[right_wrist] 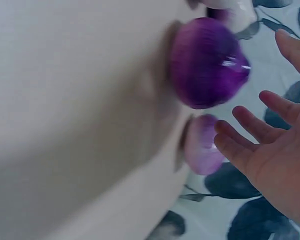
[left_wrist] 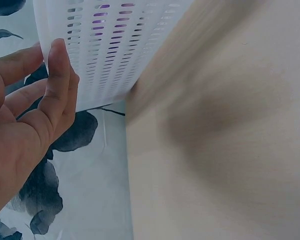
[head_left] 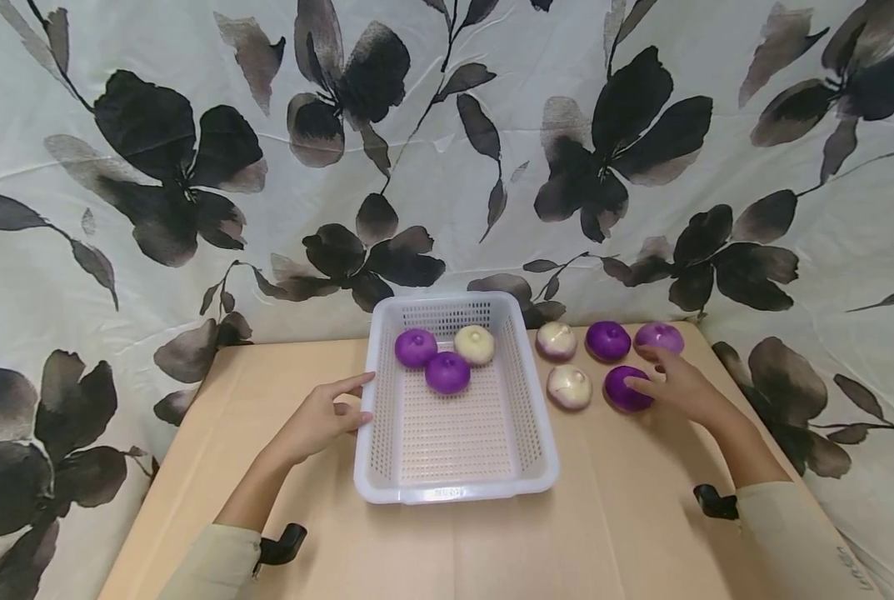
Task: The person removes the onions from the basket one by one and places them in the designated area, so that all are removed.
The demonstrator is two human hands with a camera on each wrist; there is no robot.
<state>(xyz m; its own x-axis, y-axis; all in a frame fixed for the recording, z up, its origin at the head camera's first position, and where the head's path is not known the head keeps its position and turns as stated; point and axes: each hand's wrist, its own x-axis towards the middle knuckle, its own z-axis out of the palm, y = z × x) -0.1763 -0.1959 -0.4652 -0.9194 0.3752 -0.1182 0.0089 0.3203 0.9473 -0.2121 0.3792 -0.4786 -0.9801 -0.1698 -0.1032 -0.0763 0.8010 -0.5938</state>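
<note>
My left hand (head_left: 315,421) grips the left rim of a white plastic basket (head_left: 457,493), its fingers against the perforated outer wall (left_wrist: 102,55) in the left wrist view. Two purple onions (head_left: 448,372) and one white onion (head_left: 474,344) lie in the basket's far half. My right hand (head_left: 682,392), fingers spread, hovers by the near dark purple onion (head_left: 626,389) and a lighter purple onion (head_left: 660,337). The right wrist view shows space between the palm and the dark onion (right_wrist: 205,65); nothing is held.
Another dark purple onion (head_left: 607,341) and two whitish onions (head_left: 569,387) sit between the basket and my right hand. A tan board (head_left: 491,550) covers the tabletop. Floral cloth (head_left: 461,200) hangs directly behind its back edge.
</note>
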